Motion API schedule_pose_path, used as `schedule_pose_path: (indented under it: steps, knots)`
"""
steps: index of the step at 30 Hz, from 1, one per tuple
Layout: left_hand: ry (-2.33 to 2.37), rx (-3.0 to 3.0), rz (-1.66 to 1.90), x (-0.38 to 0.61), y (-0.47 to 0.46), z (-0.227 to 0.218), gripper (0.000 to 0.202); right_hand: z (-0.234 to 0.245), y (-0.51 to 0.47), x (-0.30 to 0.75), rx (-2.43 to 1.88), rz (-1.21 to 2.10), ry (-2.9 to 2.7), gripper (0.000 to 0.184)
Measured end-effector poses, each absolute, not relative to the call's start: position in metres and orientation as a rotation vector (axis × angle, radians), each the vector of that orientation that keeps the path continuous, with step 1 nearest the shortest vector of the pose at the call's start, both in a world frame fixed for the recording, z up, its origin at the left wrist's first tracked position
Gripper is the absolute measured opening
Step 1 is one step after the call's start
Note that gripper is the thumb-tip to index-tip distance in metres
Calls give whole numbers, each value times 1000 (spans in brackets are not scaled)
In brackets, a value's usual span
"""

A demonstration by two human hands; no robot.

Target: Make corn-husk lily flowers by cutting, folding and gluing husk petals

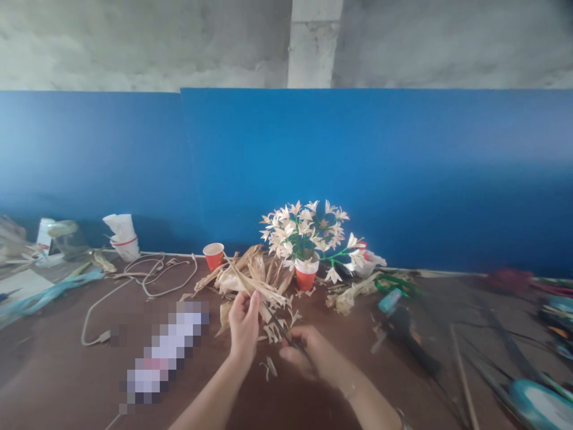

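Observation:
My left hand (244,325) pinches a pale dried corn husk (262,289) between thumb and fingers, above the table's middle. My right hand (316,355), smeared by motion, is closed around dark, narrow scissors (281,329). Their tips point up and left, close to the husk; whether the blades are apart is unclear. Behind my hands lies a heap of dried husks (264,266). Small cut husk pieces (271,333) are scattered on the table below. White husk-like flowers (304,227) on green stems stand in a red and white paper cup (306,279).
A red paper cup (213,258) stands behind the husks. On the left lie a white cable (92,310) and a pixelated object (168,352). A blurred dark glue gun (409,337) and a turquoise-rimmed roll (544,406) are on the right. A blue panel (358,167) closes the back.

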State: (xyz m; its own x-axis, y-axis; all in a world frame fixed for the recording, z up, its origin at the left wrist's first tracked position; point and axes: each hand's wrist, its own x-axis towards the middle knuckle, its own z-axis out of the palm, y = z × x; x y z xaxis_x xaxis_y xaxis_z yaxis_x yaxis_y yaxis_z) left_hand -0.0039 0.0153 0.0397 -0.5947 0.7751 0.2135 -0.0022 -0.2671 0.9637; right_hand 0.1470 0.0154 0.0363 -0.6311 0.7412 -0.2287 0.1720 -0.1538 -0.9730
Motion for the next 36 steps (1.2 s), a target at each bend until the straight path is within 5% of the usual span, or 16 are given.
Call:
schedule_pose_path:
  steps: [17, 36]
  knots:
    - [1441, 1053, 1739, -14, 19, 43, 32, 41, 17, 154, -1067, 1751, -1825, 19]
    - [1222, 1092, 1534, -21, 27, 33, 39, 41, 22, 164, -1121, 1712, -1932, 28]
